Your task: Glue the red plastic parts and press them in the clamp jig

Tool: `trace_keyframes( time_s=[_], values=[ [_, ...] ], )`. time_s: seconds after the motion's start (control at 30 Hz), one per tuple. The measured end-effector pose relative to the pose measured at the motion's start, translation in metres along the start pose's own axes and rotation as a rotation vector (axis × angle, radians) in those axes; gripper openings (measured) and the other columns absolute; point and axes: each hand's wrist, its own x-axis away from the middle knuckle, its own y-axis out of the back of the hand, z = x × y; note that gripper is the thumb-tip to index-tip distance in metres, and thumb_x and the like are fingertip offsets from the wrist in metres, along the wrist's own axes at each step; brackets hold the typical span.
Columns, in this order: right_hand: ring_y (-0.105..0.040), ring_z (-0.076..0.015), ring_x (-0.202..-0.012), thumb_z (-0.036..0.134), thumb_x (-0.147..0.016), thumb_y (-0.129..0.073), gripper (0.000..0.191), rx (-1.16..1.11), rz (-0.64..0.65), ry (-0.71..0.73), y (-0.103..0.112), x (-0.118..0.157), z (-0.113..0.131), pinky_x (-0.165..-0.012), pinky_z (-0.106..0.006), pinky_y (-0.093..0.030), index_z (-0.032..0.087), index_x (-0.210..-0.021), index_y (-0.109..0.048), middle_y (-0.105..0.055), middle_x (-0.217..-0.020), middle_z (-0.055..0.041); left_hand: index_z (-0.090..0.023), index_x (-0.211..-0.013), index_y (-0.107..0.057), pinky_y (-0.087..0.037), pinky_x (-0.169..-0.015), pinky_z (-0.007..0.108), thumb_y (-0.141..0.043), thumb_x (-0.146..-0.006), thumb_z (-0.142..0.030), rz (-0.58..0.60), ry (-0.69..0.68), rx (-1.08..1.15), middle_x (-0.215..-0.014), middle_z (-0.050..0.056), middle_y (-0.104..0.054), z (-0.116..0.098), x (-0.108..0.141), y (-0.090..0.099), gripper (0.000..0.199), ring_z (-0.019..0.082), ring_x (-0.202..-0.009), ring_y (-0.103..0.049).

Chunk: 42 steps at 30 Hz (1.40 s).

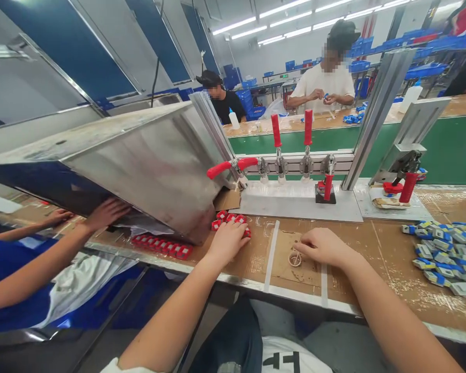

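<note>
My left hand (228,241) rests on a small cluster of red pieces (231,217) near the metal box, its fingers bent over them; whether it grips one is hidden. My right hand (320,246) is closed at a small round cup (294,258), fingertips at the cup's upper rim around something thin that I cannot make out. The cup stands on a cardboard sheet (283,269) edged by two pale tape strips.
A row of red pieces (163,245) lies left, beside a tilted metal box (147,171). Red-handled clamps (307,129) line a frame behind my hands. Blue-and-white pieces (446,254) are heaped right. A co-worker's arm (62,243) reaches under the box; other people sit beyond.
</note>
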Motion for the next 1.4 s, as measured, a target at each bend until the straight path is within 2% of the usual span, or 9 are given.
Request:
trace_keyframes(
  time_s=[0.07,0.17,0.3,0.43,0.57,0.63,0.7,0.97,1.4],
  values=[
    [-0.045,-0.0141,-0.059,0.045,-0.098,-0.053,0.044,0.021,0.006,0.064,-0.007,0.000,-0.002,-0.059,-0.030,-0.019,0.019,-0.062,-0.053,-0.063,-0.064,-0.0030,-0.020,-0.121,-0.067,-0.048,-0.099,0.048,-0.074,-0.087,-0.023,-0.115,0.010,0.129,-0.120,0.014,-0.072,-0.006,0.000,-0.008,0.035,0.035,-0.117,-0.064],
    [-0.045,-0.0134,-0.062,0.031,-0.095,-0.054,0.032,0.001,0.001,0.153,-0.015,0.002,-0.004,-0.059,-0.029,-0.019,0.018,-0.065,-0.054,-0.064,-0.069,-0.0026,-0.023,-0.124,-0.065,-0.050,-0.101,0.041,-0.073,-0.087,-0.021,-0.241,-0.054,0.483,-0.122,0.009,-0.069,-0.030,-0.015,-0.013,0.038,0.028,-0.116,-0.064],
    [-0.037,-0.0116,-0.058,0.028,-0.094,-0.054,0.034,-0.131,-0.004,0.210,-0.021,0.003,-0.007,-0.059,-0.029,-0.021,0.019,-0.062,-0.046,-0.052,-0.061,0.0019,-0.023,-0.124,-0.067,-0.054,-0.094,0.033,-0.078,-0.082,-0.021,-0.242,-0.222,0.889,-0.116,0.006,-0.065,-0.075,-0.050,-0.030,0.043,0.021,-0.105,-0.066],
    [-0.030,-0.0106,-0.056,0.031,-0.093,-0.053,0.041,-0.425,-0.028,0.210,-0.026,0.004,-0.021,-0.057,-0.028,-0.022,0.020,-0.059,-0.032,-0.032,-0.057,0.0054,-0.022,-0.126,-0.067,-0.055,-0.088,0.032,-0.085,-0.075,-0.024,-0.210,-0.252,1.002,-0.112,0.005,-0.066,-0.097,-0.070,-0.052,0.054,0.020,-0.096,-0.065],
    [-0.025,-0.0109,-0.056,0.041,-0.092,-0.050,0.045,-0.600,-0.326,0.072,-0.029,-0.003,-0.037,-0.056,-0.028,-0.022,0.022,-0.059,-0.027,-0.023,-0.059,0.0051,-0.021,-0.125,-0.066,-0.054,-0.080,0.031,-0.086,-0.074,-0.024,-0.181,-0.267,1.010,-0.106,0.004,-0.068,-0.095,-0.070,-0.061,0.055,0.018,-0.088,-0.063],
    [-0.027,-0.0114,-0.057,0.046,-0.093,-0.049,0.045,-0.627,-0.502,-0.044,-0.030,-0.009,-0.042,-0.056,-0.028,-0.024,0.023,-0.060,-0.030,-0.026,-0.059,0.0047,-0.021,-0.124,-0.065,-0.054,-0.082,0.031,-0.086,-0.073,-0.022,-0.172,-0.283,1.016,-0.107,0.004,-0.068,-0.094,-0.069,-0.061,0.055,0.019,-0.091,-0.064],
    [-0.030,-0.0121,-0.058,0.050,-0.094,-0.049,0.045,-0.632,-0.589,-0.122,-0.032,-0.015,-0.044,-0.057,-0.027,-0.027,0.023,-0.061,-0.034,-0.029,-0.060,0.0043,-0.022,-0.128,-0.063,-0.054,-0.082,0.030,-0.086,-0.073,-0.020,-0.162,-0.287,1.033,-0.110,0.005,-0.068,-0.093,-0.070,-0.061,0.059,0.019,-0.093,-0.064],
    [-0.033,-0.0125,-0.059,0.053,-0.096,-0.049,0.048,-0.526,-0.584,-0.139,-0.036,-0.024,-0.043,-0.057,-0.027,-0.028,0.022,-0.062,-0.035,-0.033,-0.060,0.0041,-0.023,-0.131,-0.061,-0.055,-0.090,0.034,-0.086,-0.073,-0.019,-0.162,-0.295,1.016,-0.112,0.004,-0.068,-0.094,-0.072,-0.063,0.064,0.021,-0.098,-0.065],
    [-0.028,-0.0115,-0.054,0.037,-0.094,-0.049,0.043,-0.328,-0.629,-0.024,-0.030,-0.013,-0.032,-0.055,-0.028,-0.023,0.023,-0.060,-0.027,-0.030,-0.055,0.0045,-0.024,-0.129,-0.062,-0.056,-0.084,0.031,-0.083,-0.076,-0.013,-0.217,-0.317,1.035,-0.113,0.005,-0.066,-0.095,-0.071,-0.064,0.058,0.019,-0.098,-0.064]
  ],
)
